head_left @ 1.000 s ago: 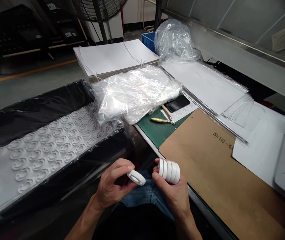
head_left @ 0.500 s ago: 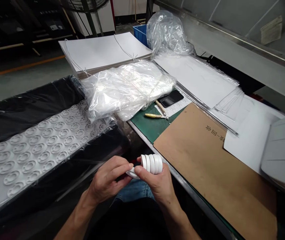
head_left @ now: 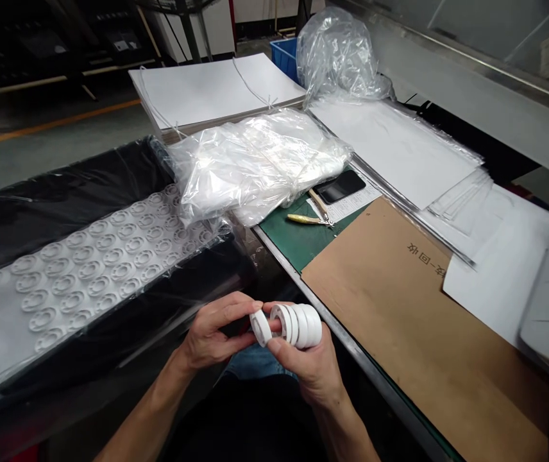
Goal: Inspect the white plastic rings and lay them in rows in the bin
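Between the fingertips and thumb of my left hand is one white plastic ring, held upright on its edge. My right hand grips a row of several white rings standing face to face. One of its fingers passes through the row's open end towards the single ring. Both hands are close together above my lap. To the left, many similar rings lie in rows on a white sheet inside a box lined with black plastic.
On the green-topped table are a brown cardboard sheet, yellow-handled cutters and a phone. Clear plastic bags lie beyond the box. White sheets cover the right side; tied white boards stand behind.
The single ring has turned from lying tilted under my right thumb to upright in my left fingertips. The row in my right hand has swung slightly and spread. The view has shifted a little.
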Tool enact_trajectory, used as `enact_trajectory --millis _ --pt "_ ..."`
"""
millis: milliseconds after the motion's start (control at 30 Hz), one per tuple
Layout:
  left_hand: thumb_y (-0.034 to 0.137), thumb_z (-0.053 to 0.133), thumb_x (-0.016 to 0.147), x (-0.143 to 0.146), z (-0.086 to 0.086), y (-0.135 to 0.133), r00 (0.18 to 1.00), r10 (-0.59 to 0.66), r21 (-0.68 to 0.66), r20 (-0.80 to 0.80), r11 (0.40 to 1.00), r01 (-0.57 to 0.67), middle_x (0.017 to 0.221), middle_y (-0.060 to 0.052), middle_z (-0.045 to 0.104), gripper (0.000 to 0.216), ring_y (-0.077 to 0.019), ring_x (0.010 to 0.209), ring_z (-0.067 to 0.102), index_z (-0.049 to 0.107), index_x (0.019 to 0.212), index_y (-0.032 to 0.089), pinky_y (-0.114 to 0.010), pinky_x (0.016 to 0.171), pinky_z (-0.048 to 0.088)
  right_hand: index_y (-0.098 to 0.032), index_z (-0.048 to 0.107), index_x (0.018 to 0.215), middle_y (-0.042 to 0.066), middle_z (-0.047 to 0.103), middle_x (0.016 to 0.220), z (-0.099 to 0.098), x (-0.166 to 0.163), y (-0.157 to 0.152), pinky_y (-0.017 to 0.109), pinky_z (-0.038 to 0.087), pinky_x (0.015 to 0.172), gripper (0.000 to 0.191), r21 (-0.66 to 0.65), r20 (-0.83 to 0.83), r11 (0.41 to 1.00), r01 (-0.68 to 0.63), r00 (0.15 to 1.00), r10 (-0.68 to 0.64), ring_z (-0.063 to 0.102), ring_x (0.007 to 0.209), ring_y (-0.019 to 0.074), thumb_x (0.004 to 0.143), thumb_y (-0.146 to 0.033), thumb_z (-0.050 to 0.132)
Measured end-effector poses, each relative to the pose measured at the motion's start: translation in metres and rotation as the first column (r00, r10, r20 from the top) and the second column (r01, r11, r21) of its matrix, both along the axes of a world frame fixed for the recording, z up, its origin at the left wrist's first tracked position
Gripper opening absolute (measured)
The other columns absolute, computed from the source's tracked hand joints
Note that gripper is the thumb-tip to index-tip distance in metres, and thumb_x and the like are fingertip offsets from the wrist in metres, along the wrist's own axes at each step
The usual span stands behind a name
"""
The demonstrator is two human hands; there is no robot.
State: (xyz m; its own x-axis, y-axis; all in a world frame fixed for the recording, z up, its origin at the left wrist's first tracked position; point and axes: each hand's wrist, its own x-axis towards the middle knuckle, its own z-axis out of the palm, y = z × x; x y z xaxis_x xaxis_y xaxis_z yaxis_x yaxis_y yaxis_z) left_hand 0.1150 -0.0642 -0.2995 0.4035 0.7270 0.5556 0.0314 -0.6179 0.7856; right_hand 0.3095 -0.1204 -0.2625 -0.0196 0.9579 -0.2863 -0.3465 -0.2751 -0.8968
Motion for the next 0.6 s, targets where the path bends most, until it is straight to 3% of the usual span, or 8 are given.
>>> enact_trajectory --millis 133,467,600 --pt "0.014 0.082 0.089 -0.002 -0.001 0.002 0.999 -0.034 -0.070 -0.026 0.997 0.032 0.104 -0.012 0.078 0.053 -0.0210 0.092 0.077 0.069 0.141 0.021 -0.030 0.081 0.066 -0.022 0.088 0.096 0.011 0.080 0.122 -0.003 -0.004 -0.007 0.040 0.064 0.092 0.021 -0.009 0.057 0.999 0.047 0.997 -0.047 0.077 0.106 0.0311 0.076 -0.030 0.089" --pt "0.015 0.077 0.093 -0.005 0.001 0.005 0.996 -0.084 -0.102 -0.039 0.992 0.080 0.104 -0.012 0.077 0.052 -0.0218 0.093 0.076 0.068 0.144 0.026 -0.032 0.079 0.066 -0.022 0.083 0.110 0.007 0.083 0.100 0.001 -0.012 -0.014 0.037 0.065 0.086 0.035 -0.022 0.063 0.993 0.120 0.991 -0.119 0.080 0.089 0.0270 0.076 -0.025 0.088" --pt "0.014 0.077 0.094 -0.004 0.003 0.006 0.996 -0.083 -0.102 -0.045 0.992 0.078 0.104 -0.013 0.077 0.052 -0.0215 0.092 0.076 0.068 0.143 0.025 -0.031 0.079 0.066 -0.022 0.082 0.110 0.007 0.083 0.102 0.001 -0.013 -0.015 0.038 0.066 0.085 0.035 -0.015 0.068 0.990 0.142 0.988 -0.141 0.080 0.090 0.0272 0.075 -0.024 0.088"
